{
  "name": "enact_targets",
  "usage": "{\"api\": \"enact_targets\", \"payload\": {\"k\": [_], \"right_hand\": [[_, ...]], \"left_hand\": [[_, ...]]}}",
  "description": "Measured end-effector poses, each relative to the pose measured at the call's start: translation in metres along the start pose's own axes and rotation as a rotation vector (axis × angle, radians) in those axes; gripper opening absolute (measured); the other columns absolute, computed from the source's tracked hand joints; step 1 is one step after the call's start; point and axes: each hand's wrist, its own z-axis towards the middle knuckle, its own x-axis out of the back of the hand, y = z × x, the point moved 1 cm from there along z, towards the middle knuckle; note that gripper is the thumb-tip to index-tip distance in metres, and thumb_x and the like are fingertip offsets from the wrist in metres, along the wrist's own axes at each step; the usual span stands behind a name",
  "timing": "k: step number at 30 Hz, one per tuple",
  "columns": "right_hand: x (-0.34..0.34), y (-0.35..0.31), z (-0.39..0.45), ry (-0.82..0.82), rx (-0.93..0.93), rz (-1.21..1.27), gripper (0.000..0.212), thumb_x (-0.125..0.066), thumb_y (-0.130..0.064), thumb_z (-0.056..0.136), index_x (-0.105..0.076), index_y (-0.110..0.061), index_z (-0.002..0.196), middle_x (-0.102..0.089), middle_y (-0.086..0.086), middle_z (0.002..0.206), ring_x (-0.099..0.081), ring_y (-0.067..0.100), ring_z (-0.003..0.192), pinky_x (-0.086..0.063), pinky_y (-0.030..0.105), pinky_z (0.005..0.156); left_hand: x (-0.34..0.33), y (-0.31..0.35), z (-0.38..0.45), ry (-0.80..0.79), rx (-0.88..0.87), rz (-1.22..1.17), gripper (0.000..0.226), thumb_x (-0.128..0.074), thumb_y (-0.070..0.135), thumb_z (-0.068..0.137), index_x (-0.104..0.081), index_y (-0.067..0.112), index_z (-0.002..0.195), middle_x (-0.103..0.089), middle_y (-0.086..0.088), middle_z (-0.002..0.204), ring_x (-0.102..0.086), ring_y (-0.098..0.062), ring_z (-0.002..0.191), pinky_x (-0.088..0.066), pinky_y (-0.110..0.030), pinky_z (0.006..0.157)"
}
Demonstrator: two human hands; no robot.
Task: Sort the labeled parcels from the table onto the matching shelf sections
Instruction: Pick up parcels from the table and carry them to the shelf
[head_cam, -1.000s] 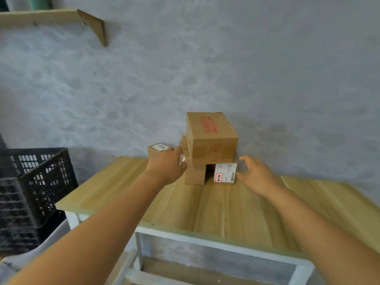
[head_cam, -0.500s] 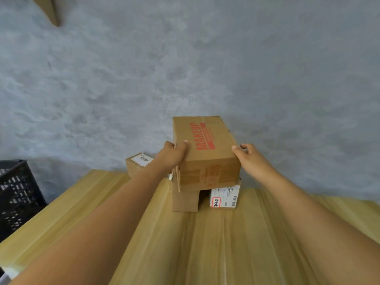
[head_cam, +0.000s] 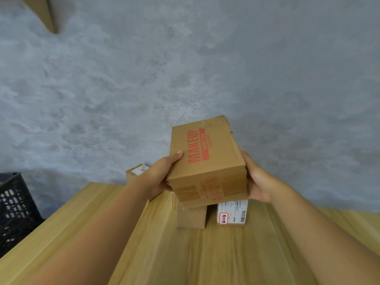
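The left hand (head_cam: 159,177) and right hand (head_cam: 258,182) clamp the opposite sides of a cardboard parcel printed "MAKEUP" (head_cam: 207,161), holding it tilted above the wooden table (head_cam: 226,256). Beneath it stand a plain brown parcel (head_cam: 191,217) and a white-labeled parcel (head_cam: 232,212); another small parcel (head_cam: 136,171) sits behind the left wrist.

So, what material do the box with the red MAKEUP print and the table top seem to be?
MAKEUP box: brown corrugated cardboard, matte, with taped seams and creased corners. Table top: pale wood planks or wood-look laminate, smooth with a slight sheen; grain lines show, but which one is unclear.
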Motion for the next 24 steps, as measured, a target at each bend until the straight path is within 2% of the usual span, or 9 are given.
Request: {"api": "enact_targets", "payload": {"k": [4, 6, 9, 12, 14, 17, 19, 22, 24], "right_hand": [[-0.021, -0.012, -0.014, 0.054, 0.138, -0.030, 0.092, -0.072, -0.076, 0.058, -0.061, -0.021, 0.131, -0.077, 0.010, 0.104, -0.075, 0.028, 0.095, -0.062, 0.040, 0.070], [-0.032, -0.019, -0.021, 0.108, 0.229, -0.053, 0.101, -0.080, -0.073, 0.050, -0.061, -0.014, 0.130, -0.076, 0.009, 0.108, -0.074, 0.026, 0.098, -0.062, 0.037, 0.075], [-0.049, -0.020, -0.034, 0.255, 0.335, -0.092, 0.125, -0.087, -0.076, 0.028, -0.055, -0.017, 0.132, -0.072, 0.005, 0.117, -0.071, 0.025, 0.103, -0.058, 0.043, 0.091], [-0.070, -0.015, -0.051, 0.353, 0.402, -0.153, 0.132, -0.087, -0.077, 0.023, -0.042, -0.024, 0.135, -0.065, 0.000, 0.123, -0.069, 0.022, 0.105, -0.056, 0.045, 0.095], [-0.084, -0.011, -0.064, 0.386, 0.433, -0.184, 0.120, -0.088, -0.073, 0.029, -0.038, -0.031, 0.129, -0.065, -0.005, 0.118, -0.071, 0.017, 0.099, -0.059, 0.041, 0.087], [-0.095, -0.010, -0.084, 0.443, 0.528, -0.227, 0.096, -0.087, -0.065, 0.045, -0.036, -0.039, 0.122, -0.066, -0.011, 0.115, -0.071, 0.011, 0.097, -0.059, 0.035, 0.082], [-0.097, -0.015, -0.098, 0.461, 0.597, -0.267, 0.073, -0.080, -0.060, 0.068, -0.039, -0.041, 0.126, -0.063, -0.015, 0.119, -0.067, 0.005, 0.100, -0.057, 0.030, 0.082], [-0.089, -0.027, -0.121, 0.466, 0.695, -0.245, 0.021, -0.054, -0.041, 0.100, -0.059, -0.038, 0.120, -0.069, -0.016, 0.114, -0.067, -0.002, 0.097, -0.052, 0.021, 0.078], [-0.082, -0.031, -0.130, 0.457, 0.706, -0.241, 0.021, -0.047, -0.030, 0.104, -0.067, -0.033, 0.113, -0.073, -0.015, 0.108, -0.068, -0.001, 0.096, -0.051, 0.021, 0.079]], "left_hand": [[0.016, -0.002, -0.003, -0.009, -0.087, -0.098, 0.039, -0.049, 0.047, 0.100, -0.062, 0.020, 0.127, -0.077, -0.002, 0.102, -0.074, -0.016, 0.080, -0.057, -0.029, 0.056], [0.022, 0.004, -0.008, 0.073, -0.176, -0.022, 0.043, -0.051, 0.041, 0.101, -0.047, 0.027, 0.141, -0.072, 0.001, 0.108, -0.070, -0.013, 0.083, -0.055, -0.028, 0.057], [0.024, 0.016, -0.019, 0.152, -0.287, 0.186, 0.062, -0.053, 0.045, 0.099, -0.024, 0.039, 0.153, -0.065, 0.003, 0.117, -0.062, -0.014, 0.094, -0.048, -0.031, 0.081], [0.015, 0.028, -0.037, 0.103, -0.317, 0.247, 0.081, -0.051, 0.066, 0.090, -0.013, 0.039, 0.157, -0.052, 0.009, 0.130, -0.055, -0.015, 0.110, -0.039, -0.035, 0.097], [0.006, 0.033, -0.049, 0.023, -0.347, 0.213, 0.091, -0.049, 0.077, 0.081, -0.019, 0.036, 0.156, -0.041, 0.006, 0.150, -0.049, -0.015, 0.126, -0.039, -0.036, 0.104], [-0.004, 0.037, -0.069, -0.140, -0.417, 0.145, 0.099, -0.060, 0.078, 0.071, -0.026, 0.033, 0.152, -0.050, 0.013, 0.143, -0.055, -0.006, 0.118, -0.043, -0.023, 0.084], [-0.004, 0.041, -0.075, -0.154, -0.448, 0.111, 0.082, -0.066, 0.070, 0.076, -0.036, 0.033, 0.143, -0.060, 0.016, 0.129, -0.062, -0.004, 0.109, -0.049, -0.026, 0.078], [-0.002, 0.046, -0.075, -0.201, -0.371, -0.088, 0.053, -0.060, 0.059, 0.089, -0.057, 0.023, 0.128, -0.073, 0.001, 0.115, -0.071, -0.020, 0.103, -0.057, -0.042, 0.087], [-0.003, 0.043, -0.075, -0.250, -0.310, -0.238, 0.040, -0.054, 0.053, 0.095, -0.064, 0.023, 0.119, -0.077, -0.001, 0.107, -0.074, -0.022, 0.097, -0.060, -0.037, 0.078]]}}
